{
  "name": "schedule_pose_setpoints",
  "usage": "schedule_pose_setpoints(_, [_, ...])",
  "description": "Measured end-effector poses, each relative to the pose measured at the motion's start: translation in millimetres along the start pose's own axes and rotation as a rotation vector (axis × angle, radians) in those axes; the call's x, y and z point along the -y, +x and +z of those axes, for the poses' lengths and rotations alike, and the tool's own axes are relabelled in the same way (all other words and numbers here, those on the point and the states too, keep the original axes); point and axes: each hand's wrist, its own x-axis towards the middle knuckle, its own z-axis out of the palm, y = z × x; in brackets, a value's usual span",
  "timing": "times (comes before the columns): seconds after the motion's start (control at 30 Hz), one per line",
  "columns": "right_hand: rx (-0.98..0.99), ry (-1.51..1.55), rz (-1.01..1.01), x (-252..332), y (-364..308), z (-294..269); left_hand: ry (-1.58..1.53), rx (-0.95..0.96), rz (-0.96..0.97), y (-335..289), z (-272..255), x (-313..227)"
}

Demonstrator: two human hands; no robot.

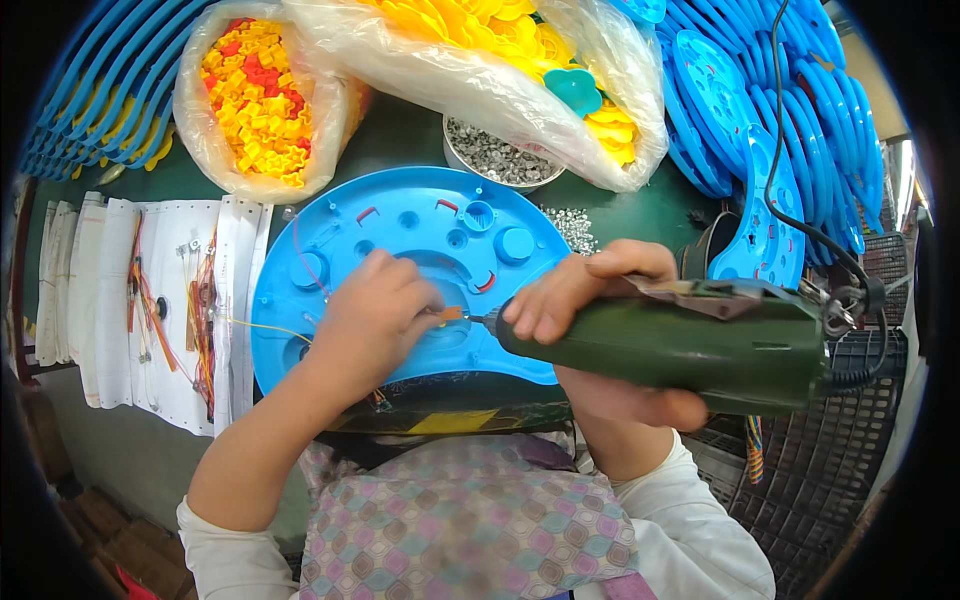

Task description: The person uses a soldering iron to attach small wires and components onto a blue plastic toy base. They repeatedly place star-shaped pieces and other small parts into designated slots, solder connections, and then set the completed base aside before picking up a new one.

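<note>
A curved blue plastic shell point(500, 362) lies in front of me with its posts and ribs facing up; red clips and thin wires sit in it. My left hand point(380, 312) leans over its middle, fingers pinched at a small orange piece point(453, 313). My right hand point(575, 295) is wrapped round a dark green electric screwdriver point(680, 350), held level. Its tip points left and meets the orange piece, though the exact contact is too small to make out. A yellow wire point(270, 326) runs from the left into the shell.
Bags of yellow-red pieces point(260, 95) and yellow parts point(460, 30) stand behind, beside a tub of small clear parts point(495, 150). Loose clear parts point(570, 228) lie nearby. Blue shells point(800, 130) stack at right. Wired parts point(200, 330) lie on white sheets at left. A cord point(775, 150) hangs at right.
</note>
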Motion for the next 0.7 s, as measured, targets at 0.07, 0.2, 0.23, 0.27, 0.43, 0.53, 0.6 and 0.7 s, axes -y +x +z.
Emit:
schedule_pose_setpoints(0.07, [-0.048,-0.094,0.116,2,-2,2,-0.016,-0.023,0.03,1,3,0])
schedule_pose_setpoints(0.2, [-0.091,-0.218,0.258,7,2,13,-0.027,0.008,0.079,-1,12,0])
schedule_pose_setpoints(0.23, [-0.089,-0.218,0.272,6,2,13,-0.029,0.006,0.076,-2,13,1])
schedule_pose_setpoints(0.27, [-0.09,-0.221,0.288,7,2,12,-0.036,0.006,0.076,-2,15,2])
schedule_pose_setpoints(0.43, [-0.058,-0.166,0.341,0,2,7,-0.046,0.015,0.069,0,16,4])
schedule_pose_setpoints(0.53, [0.019,-0.159,0.36,-2,5,4,-0.047,0.005,0.06,0,18,5])
schedule_pose_setpoints(0.6, [0.079,-0.149,0.329,-5,8,3,-0.048,-0.005,0.04,-1,18,4])
schedule_pose_setpoints(0.7, [0.119,-0.051,0.219,-11,10,3,-0.069,-0.034,0.035,-5,18,5])
